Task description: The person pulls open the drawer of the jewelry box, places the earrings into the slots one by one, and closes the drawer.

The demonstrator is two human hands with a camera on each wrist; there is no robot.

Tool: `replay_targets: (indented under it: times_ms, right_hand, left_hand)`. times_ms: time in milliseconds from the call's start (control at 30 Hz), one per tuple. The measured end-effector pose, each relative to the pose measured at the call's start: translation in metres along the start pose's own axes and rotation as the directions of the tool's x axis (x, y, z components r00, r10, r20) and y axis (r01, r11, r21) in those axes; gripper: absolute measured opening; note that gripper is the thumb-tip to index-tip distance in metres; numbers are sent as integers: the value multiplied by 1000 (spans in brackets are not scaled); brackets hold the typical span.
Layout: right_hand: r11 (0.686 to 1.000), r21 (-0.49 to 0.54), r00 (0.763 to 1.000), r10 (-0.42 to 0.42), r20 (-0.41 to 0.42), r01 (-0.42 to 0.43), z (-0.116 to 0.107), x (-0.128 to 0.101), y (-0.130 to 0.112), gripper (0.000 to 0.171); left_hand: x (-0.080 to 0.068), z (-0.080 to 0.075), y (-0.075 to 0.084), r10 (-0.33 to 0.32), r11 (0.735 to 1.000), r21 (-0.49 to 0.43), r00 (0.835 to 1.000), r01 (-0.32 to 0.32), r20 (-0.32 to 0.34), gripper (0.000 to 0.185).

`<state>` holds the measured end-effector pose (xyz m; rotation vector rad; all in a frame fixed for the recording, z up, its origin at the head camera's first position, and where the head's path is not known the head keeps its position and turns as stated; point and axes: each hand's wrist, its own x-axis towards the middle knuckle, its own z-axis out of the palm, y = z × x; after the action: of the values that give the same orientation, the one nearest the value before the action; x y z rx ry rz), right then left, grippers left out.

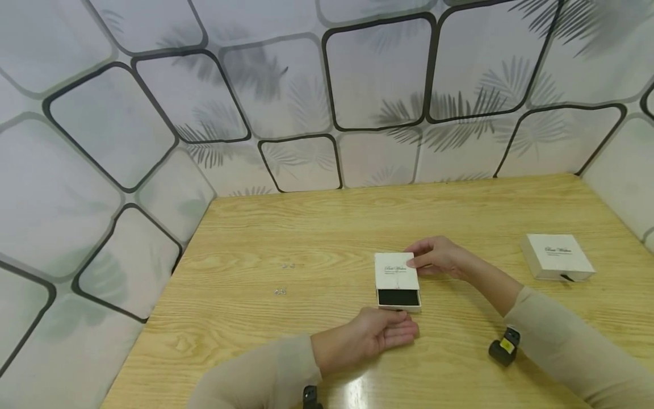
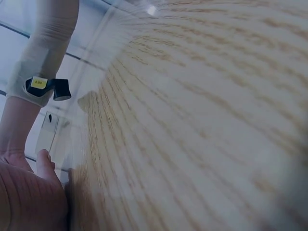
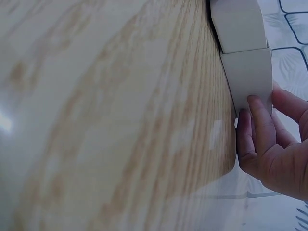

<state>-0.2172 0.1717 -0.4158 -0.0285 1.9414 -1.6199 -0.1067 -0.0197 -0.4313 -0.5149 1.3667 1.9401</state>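
A white sliding gift box (image 1: pixel 397 271) with dark lettering lies on the table. Its inner drawer (image 1: pixel 398 307) is partly out toward me and shows a black lining. My right hand (image 1: pixel 440 258) grips the outer sleeve from the right, thumb on the top, fingers along the side; in the right wrist view its fingertips touch the pale side wall (image 3: pixel 250 79). At the drawer's front edge is my left hand (image 1: pixel 375 335), palm up. Its thumb and forefinger meet by the dark pull tab and seem to pinch it, though the contact is partly hidden.
A second white gift box (image 1: pixel 559 255), closed, with a black pull tab, stands to the right. Two groups of tiny shiny pieces, one farther back (image 1: pixel 288 266) and one nearer (image 1: pixel 280 291), lie left of the middle. Patterned curtains (image 1: pixel 286 108) border the wooden table (image 1: pixel 230 244).
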Motion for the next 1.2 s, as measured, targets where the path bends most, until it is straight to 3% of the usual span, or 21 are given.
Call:
replay_targets:
  times_ms: [200, 467, 800, 1200]
  right_hand:
    - [1000, -4, 1000, -3, -4, 3, 0, -1, -1, 51]
    - [1000, 1, 1000, -4, 0, 4, 0, -1, 1, 52]
    - [1000, -15, 1000, -5, -8, 5, -2, 1, 3, 52]
    - [1000, -6, 1000, -7, 6, 7, -3, 2, 4, 52]
  left_hand:
    - [-3, -1, -2, -14, 1000, -11, 1000, 14, 16, 19]
    - [-11, -2, -5, -93, 994, -50, 995, 94, 24, 21]
    - [-19, -6, -10, -142, 987, -62, 989, 145, 45, 22]
    - [-23, -6, -12, -157, 986, -56, 987, 159, 45, 20]
